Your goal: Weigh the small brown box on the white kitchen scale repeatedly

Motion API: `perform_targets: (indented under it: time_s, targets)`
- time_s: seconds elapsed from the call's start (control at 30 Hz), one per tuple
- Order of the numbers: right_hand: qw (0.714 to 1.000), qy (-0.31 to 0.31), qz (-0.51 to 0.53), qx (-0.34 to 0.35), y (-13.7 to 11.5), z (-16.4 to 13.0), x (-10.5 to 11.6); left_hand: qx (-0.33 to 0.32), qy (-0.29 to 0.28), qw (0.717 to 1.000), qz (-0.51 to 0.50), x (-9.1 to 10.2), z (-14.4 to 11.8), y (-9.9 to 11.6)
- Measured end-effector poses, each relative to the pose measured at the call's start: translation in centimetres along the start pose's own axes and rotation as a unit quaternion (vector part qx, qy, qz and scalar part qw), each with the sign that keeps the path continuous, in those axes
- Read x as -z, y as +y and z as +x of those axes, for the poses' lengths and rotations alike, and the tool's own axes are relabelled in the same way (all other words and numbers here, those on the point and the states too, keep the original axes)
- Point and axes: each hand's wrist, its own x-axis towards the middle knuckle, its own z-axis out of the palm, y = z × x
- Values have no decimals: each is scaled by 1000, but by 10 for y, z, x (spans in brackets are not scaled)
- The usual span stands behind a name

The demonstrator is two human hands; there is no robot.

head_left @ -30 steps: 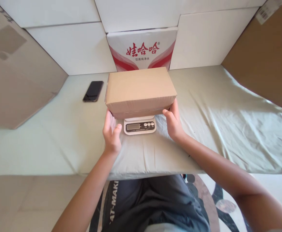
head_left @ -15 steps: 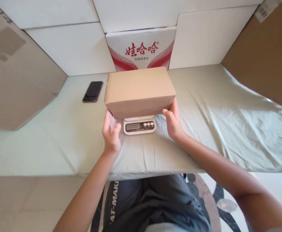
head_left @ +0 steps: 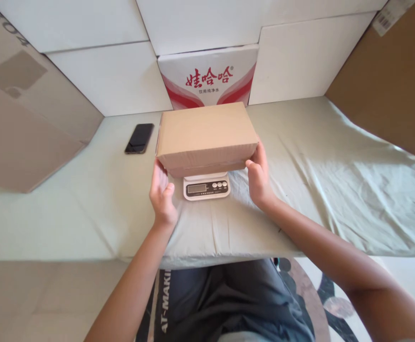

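Note:
A closed brown cardboard box rests over a small white digital scale, whose platform is mostly hidden beneath it. The scale's front panel shows a grey display and round buttons; no reading is legible. My left hand holds the box's lower left side, fingers partly hidden behind its corner and thumb apart from it. At the opposite end, my right hand has its fingers along the right side and its thumb by the lower front edge.
A dark smartphone lies left of the box on the pale green cloth. White cartons and a red-printed carton form a wall behind. Large brown cartons stand at left and right.
My right hand has slid slightly outward, its thumb now closer to the box's right corner. The box stays on the scale, and the whole view has shifted slightly.

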Motion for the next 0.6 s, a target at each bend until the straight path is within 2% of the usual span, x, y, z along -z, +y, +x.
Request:
perform_targets:
  time_s: [0.6]
  targets:
    - [1000, -10, 20, 0, -12, -1, -6, 33, 0, 999, 4, -2, 5, -2]
